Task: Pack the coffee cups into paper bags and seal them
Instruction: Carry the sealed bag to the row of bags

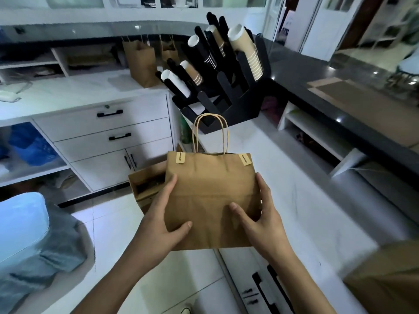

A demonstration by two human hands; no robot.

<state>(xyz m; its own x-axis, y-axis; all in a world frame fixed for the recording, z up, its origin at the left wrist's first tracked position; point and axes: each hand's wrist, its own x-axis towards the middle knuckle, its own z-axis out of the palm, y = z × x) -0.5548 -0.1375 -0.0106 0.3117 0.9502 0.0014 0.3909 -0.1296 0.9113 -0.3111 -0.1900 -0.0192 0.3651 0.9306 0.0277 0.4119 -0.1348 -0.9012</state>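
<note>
Two small tan sticker strips seal the folded top edge of the brown paper bag (210, 196), one at each upper corner. The left sticker (180, 157) carries a short line of dark print running along its length that appears to read "Good luck !", and the right sticker (245, 159), set at a slant, carries the same short line, equally small and only partly legible. A white sign (287, 30) in the background behind the dark counter bears dark lettering that is too blurred to read.
</note>
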